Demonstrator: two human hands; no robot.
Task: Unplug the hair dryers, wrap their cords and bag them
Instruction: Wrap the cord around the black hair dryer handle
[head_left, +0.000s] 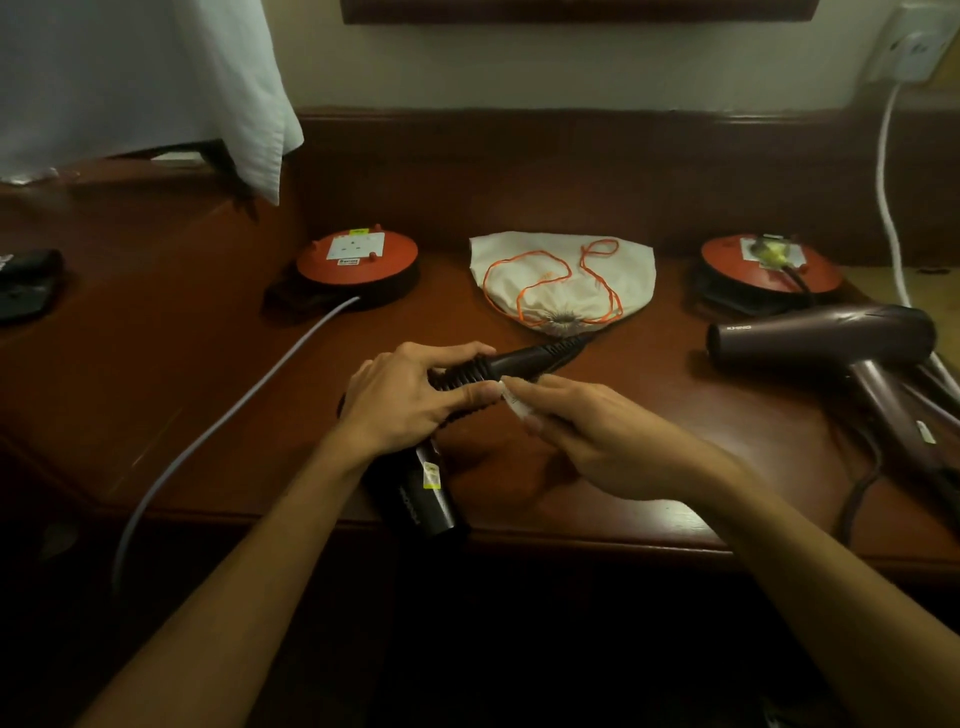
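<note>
Far left, a dark object on the wooden table; a white cloth hangs above it. Left cord reel, orange-topped, socket face bare, grey cable trailing off the table edge toward the viewer.

Left hand grips the near hair dryer at its cord-wrapped handle, fingers curled over the coils, thumb beneath. The dryer's barrel hangs past the table edge below the wrist. Right hand pinches a small white tag or tie against the cord end, fingertips pressed together on it.

Behind, centre: cream drawstring bag, mouth cinched shut, orange string looped on top.

Right: second hair dryer lies on its side, cord loose, apparently running to the right cord reel, where a plug sits. White cable drops from a wall outlet.

Risks, as judged: coils could spring loose if the left grip eases before the end is fastened. The overhanging barrel could snag the table edge. The bag must be opened first; forcing the dryer in would undo the wrap.
</note>
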